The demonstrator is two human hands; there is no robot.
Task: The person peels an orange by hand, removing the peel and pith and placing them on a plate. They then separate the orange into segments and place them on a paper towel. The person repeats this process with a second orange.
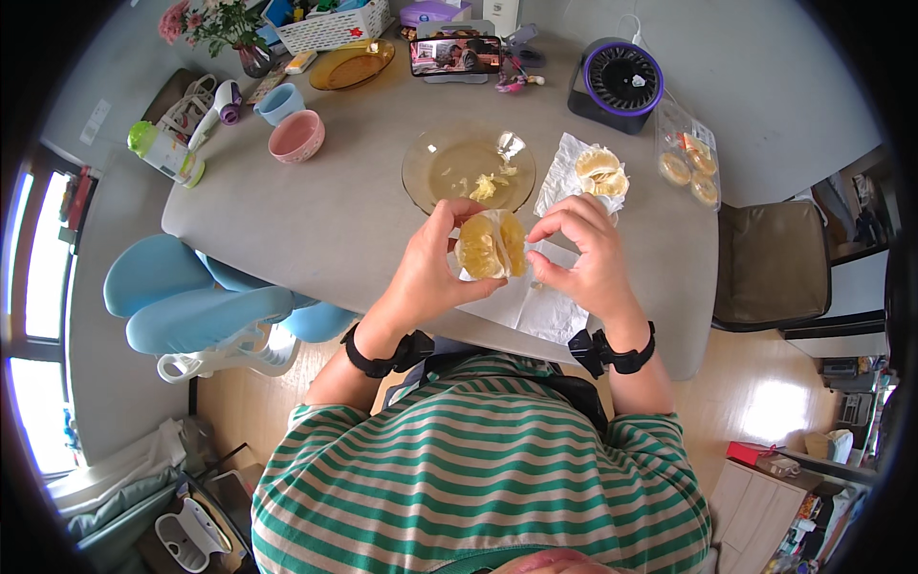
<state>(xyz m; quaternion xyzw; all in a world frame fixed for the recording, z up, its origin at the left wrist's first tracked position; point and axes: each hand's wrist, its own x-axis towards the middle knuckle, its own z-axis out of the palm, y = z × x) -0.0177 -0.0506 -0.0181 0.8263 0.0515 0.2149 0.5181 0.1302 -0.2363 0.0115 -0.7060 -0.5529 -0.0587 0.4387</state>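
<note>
A peeled yellow citrus piece (490, 245), with white membrane between its segments, is gripped in my left hand (430, 269) over the table's near side. Just right of it, my right hand (592, 251) has thumb and index finger apart, tips close to the fruit. Under my hands lie white paper sheets (527, 305) with a small scrap on them. Beyond the fruit, a clear glass plate (437, 168) holds pale yellow pulp scraps (485, 188). More peeled citrus (601, 172) rests on a crumpled white paper (558, 172) behind my right hand.
On the grey table (358, 215) stand a pink bowl (296, 136), a blue cup (280, 105), an amber plate (351, 66), a propped phone (456, 56) and a black fan (617, 86). A clear pastry pack (688, 154) lies right. Blue chairs (208, 316) adjoin the left edge.
</note>
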